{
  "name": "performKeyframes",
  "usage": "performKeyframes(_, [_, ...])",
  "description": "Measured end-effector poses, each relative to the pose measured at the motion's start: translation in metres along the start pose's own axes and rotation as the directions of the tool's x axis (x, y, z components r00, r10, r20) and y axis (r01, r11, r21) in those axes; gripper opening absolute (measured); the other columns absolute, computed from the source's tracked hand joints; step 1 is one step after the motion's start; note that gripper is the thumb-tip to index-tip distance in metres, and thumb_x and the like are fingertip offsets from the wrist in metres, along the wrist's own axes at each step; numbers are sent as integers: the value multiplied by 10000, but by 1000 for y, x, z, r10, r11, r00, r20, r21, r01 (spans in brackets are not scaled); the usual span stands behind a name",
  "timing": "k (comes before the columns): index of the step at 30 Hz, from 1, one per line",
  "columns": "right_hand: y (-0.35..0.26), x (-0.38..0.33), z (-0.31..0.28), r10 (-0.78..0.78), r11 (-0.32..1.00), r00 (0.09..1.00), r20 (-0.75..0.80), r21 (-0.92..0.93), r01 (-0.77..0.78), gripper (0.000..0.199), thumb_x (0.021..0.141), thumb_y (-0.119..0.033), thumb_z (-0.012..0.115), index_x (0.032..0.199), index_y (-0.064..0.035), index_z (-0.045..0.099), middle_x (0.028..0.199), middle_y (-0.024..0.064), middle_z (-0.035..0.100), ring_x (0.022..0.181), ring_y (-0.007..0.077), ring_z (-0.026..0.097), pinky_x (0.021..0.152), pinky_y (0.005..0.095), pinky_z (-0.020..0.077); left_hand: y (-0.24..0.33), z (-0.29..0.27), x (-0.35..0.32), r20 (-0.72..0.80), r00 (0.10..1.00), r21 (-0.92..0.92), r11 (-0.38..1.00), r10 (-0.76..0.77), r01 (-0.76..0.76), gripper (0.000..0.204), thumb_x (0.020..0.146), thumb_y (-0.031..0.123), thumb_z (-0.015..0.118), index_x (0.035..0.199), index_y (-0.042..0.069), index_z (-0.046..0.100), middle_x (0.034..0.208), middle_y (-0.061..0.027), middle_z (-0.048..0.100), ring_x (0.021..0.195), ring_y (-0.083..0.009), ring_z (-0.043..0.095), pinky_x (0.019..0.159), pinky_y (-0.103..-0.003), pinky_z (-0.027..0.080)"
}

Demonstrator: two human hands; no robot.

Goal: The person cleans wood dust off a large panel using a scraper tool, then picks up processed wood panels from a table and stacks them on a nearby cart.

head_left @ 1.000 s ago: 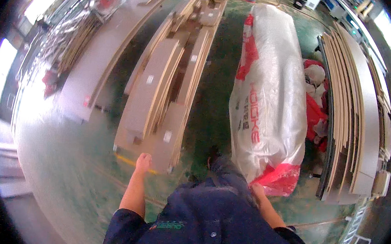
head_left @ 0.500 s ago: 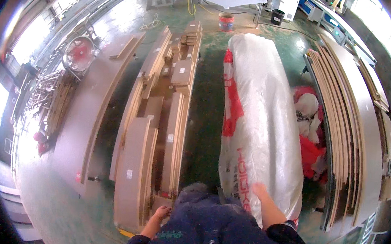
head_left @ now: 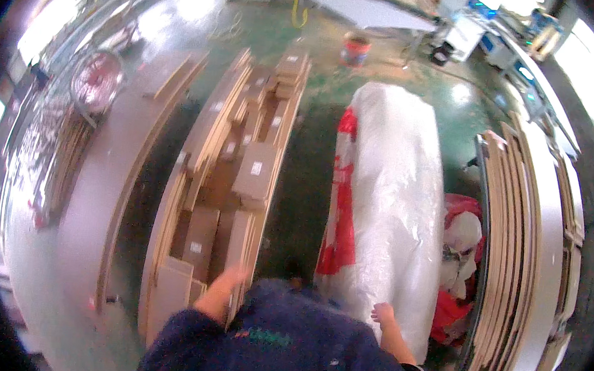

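My left hand point(head_left: 231, 279) is smeared by motion over the near end of the stacked brown boards and panels point(head_left: 253, 171), so its fingers do not show clearly. On the other side of my body, my right hand point(head_left: 383, 314) is over the long bundle wrapped in clear plastic point(head_left: 397, 193). Its fingers are loosely stretched with nothing visible in them. Whether it touches the plastic I cannot tell. A red and white printed band point(head_left: 342, 210) runs along the bundle's left side.
Left stand a long panel stack point(head_left: 94, 190) and a round fan point(head_left: 97, 78). Right are more stacked boards point(head_left: 515, 251), with red and white cloth or bags point(head_left: 462, 233) beside them. A red bucket point(head_left: 356, 49) and a dark bucket point(head_left: 441, 54) are farther off. A dark green aisle separates the middle stacks.
The view has shifted forward and tilted. My left hand has risen forward over the board stack. My right hand stays over the wrapped bundle, now nearer my body.
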State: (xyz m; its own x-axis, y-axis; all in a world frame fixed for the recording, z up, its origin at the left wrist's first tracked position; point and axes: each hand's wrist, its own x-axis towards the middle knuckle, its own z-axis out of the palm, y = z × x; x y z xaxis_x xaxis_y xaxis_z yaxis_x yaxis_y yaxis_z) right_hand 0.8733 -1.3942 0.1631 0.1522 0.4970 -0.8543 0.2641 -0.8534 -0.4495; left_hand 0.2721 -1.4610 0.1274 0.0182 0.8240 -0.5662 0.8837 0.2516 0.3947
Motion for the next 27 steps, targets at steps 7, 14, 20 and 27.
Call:
performKeyframes(7, [13, 72, -27, 373, 903, 926, -54, 249, -349, 226, 877, -219, 504, 992, -53, 606, 767, 142, 628, 619, 260, 599, 513, 398, 450, 173, -271, 206, -238, 971, -524, 845, -26, -106, 306, 888, 316, 541, 1012, 43, 601, 1013, -176, 647, 975, -330, 607, 825, -410, 471])
performKeyframes(14, [-286, 244, 0, -15, 973, 996, 82, -227, 34, 207, 818, -210, 523, 874, -56, 649, 817, 165, 647, 725, 315, 622, 631, 440, 481, 160, -334, 357, -197, 971, -376, 925, -134, 51, 324, 903, 310, 480, 1015, 45, 630, 1020, -205, 636, 995, -346, 601, 864, -419, 473])
performKeyframes(20, [-689, 379, 16, -699, -105, 607, 379, -893, 438, 200, 756, -203, 548, 787, -53, 677, 867, 189, 658, 799, 356, 635, 703, 461, 502, 79, -294, 381, 143, 905, -285, 859, -400, 425, 418, 854, 407, 523, 978, 30, 654, 1034, -226, 633, 1006, -390, 593, 874, -474, 466])
performKeyframes(27, [-1029, 355, 66, -737, 674, 676, 16, -71, 736, 206, 881, -202, 516, 948, -40, 624, 754, 51, 614, 679, 128, 570, 613, 275, 474, 95, -327, 500, 316, 878, -372, 805, -359, 462, 372, 875, 343, 476, 1018, 40, 638, 1079, -209, 621, 1048, -366, 577, 862, -465, 467])
